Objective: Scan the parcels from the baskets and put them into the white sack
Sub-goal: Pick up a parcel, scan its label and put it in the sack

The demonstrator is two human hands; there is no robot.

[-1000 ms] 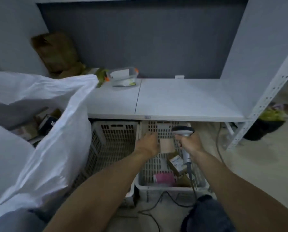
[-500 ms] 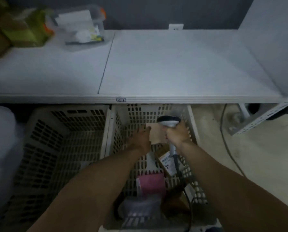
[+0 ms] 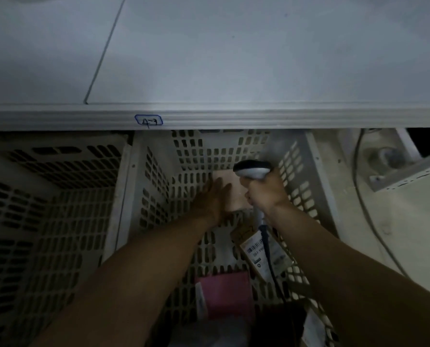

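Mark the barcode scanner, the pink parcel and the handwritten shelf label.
barcode scanner (image 3: 252, 170): head view, on its pale head.
pink parcel (image 3: 226, 294): head view, middle of its top face.
shelf label (image 3: 148, 120): head view, centre of the blue outline.

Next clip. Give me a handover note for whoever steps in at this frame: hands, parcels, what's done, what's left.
Left hand: fingers lie on a tan parcel inside the right basket; whether it grips is hidden.
Right hand: grips the scanner, its head right beside that parcel.
Also in that basket: a labelled parcel and a pink parcel. The sack is out of view.
Done: nothing this view can confirm.
Left: scan the tan parcel, sack it, then do the others.
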